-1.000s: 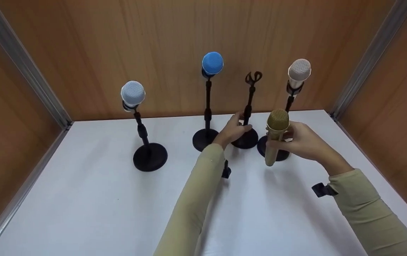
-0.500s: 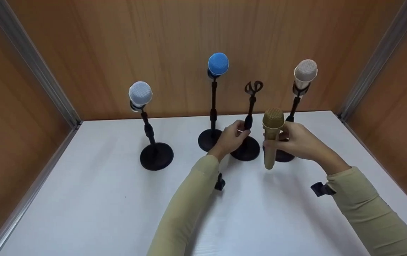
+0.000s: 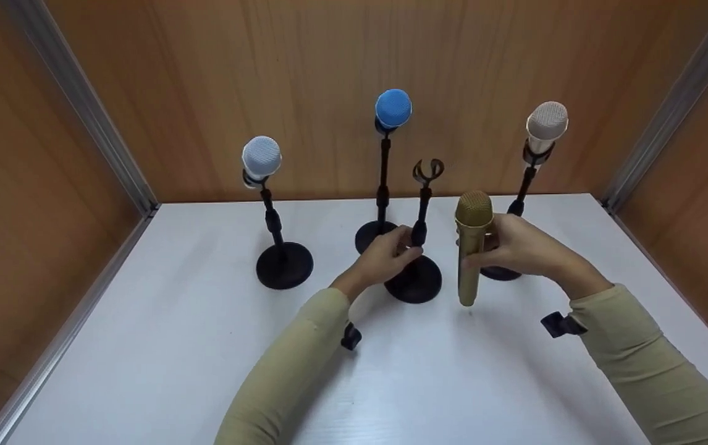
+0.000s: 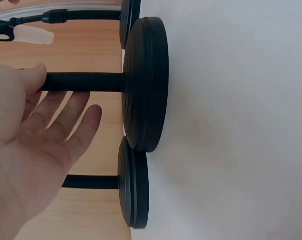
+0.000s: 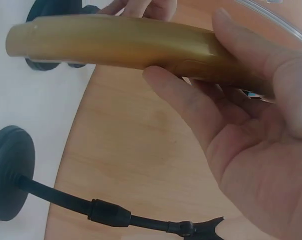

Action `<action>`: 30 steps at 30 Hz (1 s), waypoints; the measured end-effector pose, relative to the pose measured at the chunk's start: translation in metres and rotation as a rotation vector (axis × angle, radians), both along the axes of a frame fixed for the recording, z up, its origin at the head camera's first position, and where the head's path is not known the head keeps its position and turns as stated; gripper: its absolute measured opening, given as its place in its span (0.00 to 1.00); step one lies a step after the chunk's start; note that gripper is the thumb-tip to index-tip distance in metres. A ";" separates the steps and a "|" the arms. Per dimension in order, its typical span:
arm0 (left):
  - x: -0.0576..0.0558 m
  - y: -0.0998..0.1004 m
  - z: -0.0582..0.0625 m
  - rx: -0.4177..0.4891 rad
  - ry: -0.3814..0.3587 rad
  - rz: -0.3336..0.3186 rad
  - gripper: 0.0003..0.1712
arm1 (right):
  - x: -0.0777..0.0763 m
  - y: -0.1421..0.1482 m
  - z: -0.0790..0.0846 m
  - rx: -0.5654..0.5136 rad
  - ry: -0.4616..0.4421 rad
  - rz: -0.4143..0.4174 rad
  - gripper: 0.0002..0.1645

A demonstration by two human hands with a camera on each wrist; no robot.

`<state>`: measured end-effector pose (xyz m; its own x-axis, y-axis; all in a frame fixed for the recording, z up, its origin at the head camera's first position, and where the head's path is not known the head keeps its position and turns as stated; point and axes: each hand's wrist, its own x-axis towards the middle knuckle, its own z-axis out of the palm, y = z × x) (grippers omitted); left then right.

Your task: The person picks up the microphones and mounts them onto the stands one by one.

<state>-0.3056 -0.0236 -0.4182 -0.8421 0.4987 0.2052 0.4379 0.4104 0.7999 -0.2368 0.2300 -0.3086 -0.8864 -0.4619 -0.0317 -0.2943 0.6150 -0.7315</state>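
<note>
My left hand (image 3: 382, 259) grips the lower pole of a black microphone stand (image 3: 423, 207) whose open clip at the top holds nothing. In the left wrist view, thumb and fingers meet the pole (image 4: 90, 81) above its round base (image 4: 145, 85). To the right, my right hand (image 3: 521, 244) holds a gold microphone (image 3: 470, 266) by its handle, mesh head up, in the air beside the stand. The right wrist view has the gold handle (image 5: 120, 42) between thumb and fingers. Part of the microphone's far side is hidden.
A stand with a blue microphone (image 3: 393, 108) is behind the gripped one. A white microphone (image 3: 547, 120) on its stand is at the right, partly behind my right hand. Further left stands a pale blue microphone (image 3: 261, 157). Wooden panels (image 3: 323, 62) enclose the white table (image 3: 206, 346).
My left hand has drawn the clip stand toward the front of the table and slightly left. The gold microphone stays in my right hand, a little nearer. The head view has shifted left.
</note>
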 end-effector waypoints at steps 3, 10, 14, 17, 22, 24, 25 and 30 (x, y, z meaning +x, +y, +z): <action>0.008 -0.016 0.004 0.018 -0.017 -0.026 0.16 | 0.001 -0.004 0.004 0.014 0.001 0.014 0.32; 0.023 -0.045 0.019 -0.051 -0.100 -0.050 0.17 | -0.001 -0.014 0.007 0.006 0.043 0.058 0.28; 0.027 -0.056 0.022 -0.093 -0.108 -0.055 0.16 | -0.002 -0.024 0.006 -0.002 0.073 0.085 0.29; 0.028 -0.061 0.025 -0.107 -0.094 -0.068 0.17 | -0.001 -0.031 0.008 -0.023 0.094 0.088 0.29; 0.029 -0.066 0.039 -0.081 -0.096 -0.090 0.21 | 0.000 -0.042 0.011 -0.090 0.072 0.107 0.36; 0.031 -0.066 0.049 -0.042 -0.148 -0.096 0.23 | 0.002 -0.046 0.013 -0.120 0.046 0.108 0.40; 0.031 -0.066 0.055 -0.017 -0.188 -0.095 0.24 | 0.003 -0.047 0.014 -0.139 0.030 0.103 0.42; 0.035 -0.063 0.082 0.090 -0.423 -0.044 0.21 | 0.007 -0.054 0.022 -0.227 0.048 0.111 0.46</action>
<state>-0.2709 -0.0870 -0.3361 -0.8398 0.5317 -0.1094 0.0790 0.3190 0.9445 -0.2296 0.1762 -0.2867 -0.8280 -0.5467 0.1245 -0.3883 0.3989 -0.8307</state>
